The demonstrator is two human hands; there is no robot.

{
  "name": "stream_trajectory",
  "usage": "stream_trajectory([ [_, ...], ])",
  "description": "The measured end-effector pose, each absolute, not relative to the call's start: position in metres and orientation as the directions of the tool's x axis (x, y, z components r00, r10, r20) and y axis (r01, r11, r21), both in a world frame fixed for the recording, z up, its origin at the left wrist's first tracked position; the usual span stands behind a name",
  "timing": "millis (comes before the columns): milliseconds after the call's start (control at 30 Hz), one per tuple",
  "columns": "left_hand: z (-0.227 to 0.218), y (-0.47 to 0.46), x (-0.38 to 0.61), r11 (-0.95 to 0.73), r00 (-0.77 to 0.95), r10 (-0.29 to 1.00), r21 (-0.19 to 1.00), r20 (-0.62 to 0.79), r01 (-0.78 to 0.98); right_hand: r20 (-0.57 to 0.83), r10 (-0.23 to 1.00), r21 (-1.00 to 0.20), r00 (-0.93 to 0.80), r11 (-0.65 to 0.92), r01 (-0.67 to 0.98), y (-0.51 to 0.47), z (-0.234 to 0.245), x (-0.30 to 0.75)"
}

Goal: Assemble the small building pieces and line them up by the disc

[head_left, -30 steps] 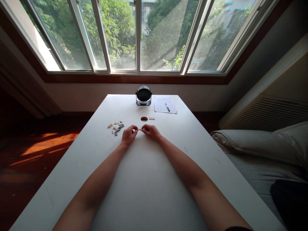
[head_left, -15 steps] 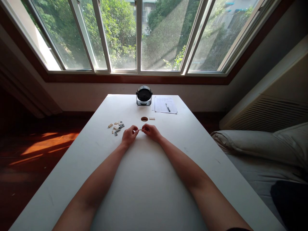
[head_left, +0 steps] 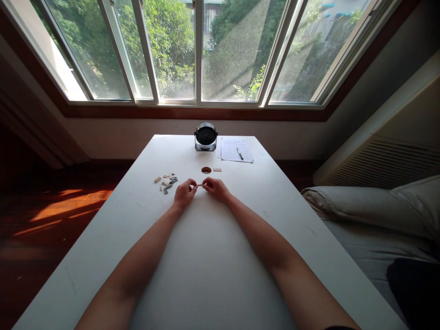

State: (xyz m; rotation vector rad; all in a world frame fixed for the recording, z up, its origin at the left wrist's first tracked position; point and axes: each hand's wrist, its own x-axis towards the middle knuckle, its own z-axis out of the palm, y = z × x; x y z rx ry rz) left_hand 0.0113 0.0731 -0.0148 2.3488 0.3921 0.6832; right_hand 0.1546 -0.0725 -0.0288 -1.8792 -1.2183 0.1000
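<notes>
My left hand (head_left: 184, 193) and my right hand (head_left: 215, 188) meet over the middle of the white table (head_left: 206, 256), fingertips pinched together on a tiny pale building piece (head_left: 200, 185) held between them. A small heap of loose tan, white and grey bricks (head_left: 167, 181) lies just left of my left hand. Beyond my hands sit a small brown round piece (head_left: 206, 170) and a short tan studded plate (head_left: 217, 169).
A small black desk fan (head_left: 206, 136) stands at the table's far edge, beside a printed sheet (head_left: 235, 150) with a pen (head_left: 239, 153) on it. Windows (head_left: 206, 50) run along the far wall. A bed with a pillow (head_left: 374, 206) lies to the right.
</notes>
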Motion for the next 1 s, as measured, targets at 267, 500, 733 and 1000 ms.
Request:
stream_trajectory([
  [267,-0.0141,0.0734,0.0123,-0.727,0.83,0.425,0.683,0.36,0.076,0.359,0.775,-0.685,0.52,-0.16,0.71,-0.0721,-0.0276,0.1545],
  [500,-0.0155,0.0744,0.0129,-0.733,0.849,0.399,0.677,0.348,0.067,0.371,0.774,-0.692,0.514,-0.139,0.708,-0.0723,-0.0284,0.1544],
  [733,-0.0145,0.0731,0.0123,-0.742,0.826,0.426,0.664,0.369,0.086,0.377,0.763,-0.691,0.525,-0.145,0.708,-0.0718,-0.0293,0.1545],
  [1000,-0.0156,0.0732,0.0123,-0.747,0.818,0.442,0.656,0.368,0.108,0.384,0.756,-0.673,0.53,-0.164,0.721,-0.0709,-0.029,0.1567],
])
